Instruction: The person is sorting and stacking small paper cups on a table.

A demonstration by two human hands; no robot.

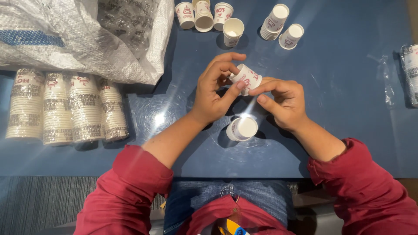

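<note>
Left hand (215, 89) and right hand (283, 102) both pinched one small paper cup (246, 78); gripping near its rim would avoid crushing.

Dark blue table (348, 109), glossy, catching glare. Near its middle, one upturned white paper cup (242, 129). Far beyond that cup, a cluster of loose cups and short stacks (235, 19). Left of that cup, four wrapped sleeves of stacked cups (65, 106) lying side by side; behind them a crumpled white woven sack (82, 39). Far right of that cup, another wrapped sleeve (410, 74) at the edge.
</note>
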